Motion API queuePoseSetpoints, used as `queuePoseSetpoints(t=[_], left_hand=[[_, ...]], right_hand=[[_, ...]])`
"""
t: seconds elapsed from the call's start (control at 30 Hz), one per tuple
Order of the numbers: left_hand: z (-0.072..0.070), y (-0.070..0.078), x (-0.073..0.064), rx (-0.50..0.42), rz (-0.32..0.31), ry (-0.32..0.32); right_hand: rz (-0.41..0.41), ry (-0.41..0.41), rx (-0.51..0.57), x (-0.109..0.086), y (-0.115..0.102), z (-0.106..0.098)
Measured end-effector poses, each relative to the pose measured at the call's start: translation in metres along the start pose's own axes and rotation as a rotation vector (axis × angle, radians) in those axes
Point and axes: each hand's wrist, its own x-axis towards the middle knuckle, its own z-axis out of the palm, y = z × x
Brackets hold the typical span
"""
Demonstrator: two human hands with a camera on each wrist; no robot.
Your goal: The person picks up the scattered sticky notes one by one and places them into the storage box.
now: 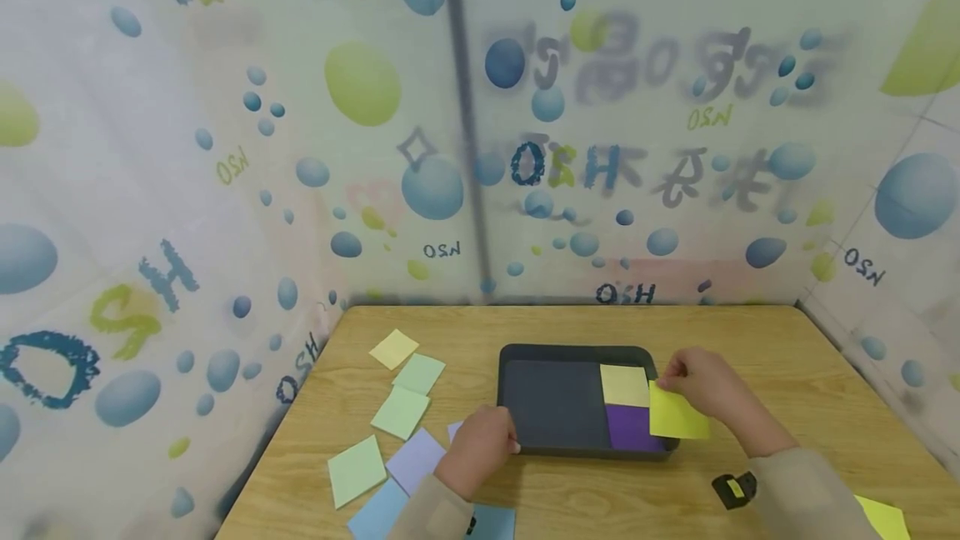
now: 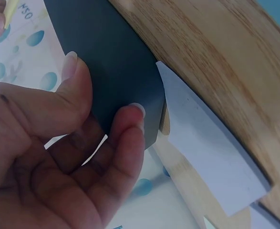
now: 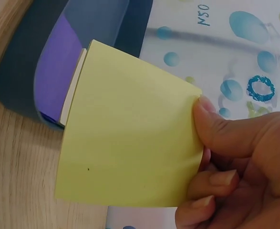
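The left arm (image 1: 435, 511) and right arm (image 1: 813, 494), both in pale sleeves, reach forward. The left hand (image 1: 477, 446), nearer the body, holds a pinch, its left thumb (image 2: 70, 102) bent, its left fingers (image 2: 125, 157) curled. The right hand (image 1: 703, 383), well apart and farther forward, pinches between right thumb (image 3: 223, 133) and curled right fingers (image 3: 211, 185).

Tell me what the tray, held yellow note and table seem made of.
Tray: likely plastic, smooth and matte, with rounded corners. Yellow note: probably paper, matte, thin and slightly curved. Table: wood or laminate, low-sheen; visible grain.
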Motion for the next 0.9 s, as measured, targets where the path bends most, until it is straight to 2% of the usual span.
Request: queuePoseSetpoints(t=[0.43, 0.73, 0.9], left_hand=[[0.000, -0.001, 0.000, 0.010, -0.001, 0.006], [0.002, -0.003, 0.001, 0.012, 0.009, 0.009], [0.002, -0.003, 0.000, 0.014, 0.016, 0.017]], right_hand=[[-0.020, -0.081, 0.079, 0.026, -0.017, 0.016], [-0.050, -0.134, 0.097, 0.038, -0.026, 0.034], [-0.039, -0.165, 0.097, 0.045, -0.032, 0.038]])
